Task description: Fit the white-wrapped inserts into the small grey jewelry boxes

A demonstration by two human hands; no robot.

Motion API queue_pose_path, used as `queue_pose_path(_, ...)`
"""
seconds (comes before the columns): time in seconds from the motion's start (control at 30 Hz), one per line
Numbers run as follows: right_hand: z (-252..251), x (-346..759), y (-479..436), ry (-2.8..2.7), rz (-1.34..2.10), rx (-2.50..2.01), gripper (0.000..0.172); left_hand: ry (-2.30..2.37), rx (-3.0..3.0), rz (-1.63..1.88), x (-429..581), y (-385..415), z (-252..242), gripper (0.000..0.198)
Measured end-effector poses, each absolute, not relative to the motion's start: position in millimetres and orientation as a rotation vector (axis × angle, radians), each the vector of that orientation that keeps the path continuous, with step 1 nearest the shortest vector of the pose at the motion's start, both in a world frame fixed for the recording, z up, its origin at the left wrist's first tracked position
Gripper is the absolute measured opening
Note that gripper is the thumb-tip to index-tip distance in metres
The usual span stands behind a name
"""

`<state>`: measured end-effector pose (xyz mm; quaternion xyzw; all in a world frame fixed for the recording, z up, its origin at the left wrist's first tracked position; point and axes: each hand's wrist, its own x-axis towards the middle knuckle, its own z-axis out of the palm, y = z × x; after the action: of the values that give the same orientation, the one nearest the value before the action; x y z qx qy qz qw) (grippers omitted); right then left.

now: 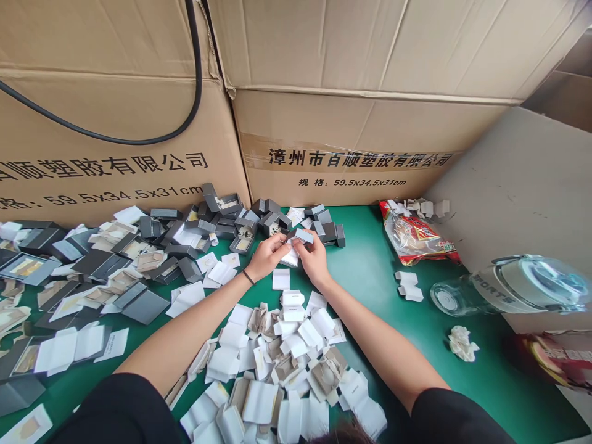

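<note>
Both hands meet at the middle of the green table around a small grey box [303,235] with a white folded paper piece [290,257] at its near side. My left hand [267,256] closes its fingers on the box's left side, near the white piece. On the other side my right hand [314,258] grips the box with thumb and fingers. Whether the white piece is still inside the box is hidden by the fingers. Just below the hands lies a white square card [281,279]. Nearer to me spreads a pile of folded white paper inserts [296,345].
Dark grey boxes [97,262], many opened, and loose papers heap up on the left and back. Large cardboard cartons [333,129] wall the far edge. On the right are a red snack bag [407,237], a clear bottle [485,293] and a crumpled tissue [462,343].
</note>
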<state>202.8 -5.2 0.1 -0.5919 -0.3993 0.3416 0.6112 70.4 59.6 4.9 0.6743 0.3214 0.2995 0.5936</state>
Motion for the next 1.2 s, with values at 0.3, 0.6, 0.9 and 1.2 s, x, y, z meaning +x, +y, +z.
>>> queue_pose_path(0.3,-2,204,-6,-0.891,0.792,-1.333,0.036,0.759,1.664,0.711,68,59,10,0.048)
queue_pose_path(0.6,-3,206,-2,-0.887,0.822,-1.226,0.031,0.737,1.753,0.681,68,53,10,0.050)
queue_pose_path(0.9,-2,210,0,-0.767,1.020,-1.166,0.035,0.612,1.943,0.851,68,57,-2,0.058)
queue_pose_path(1.2,-5,222,1,-0.774,1.235,-1.122,0.023,0.550,2.214,0.870,65,61,-5,0.040)
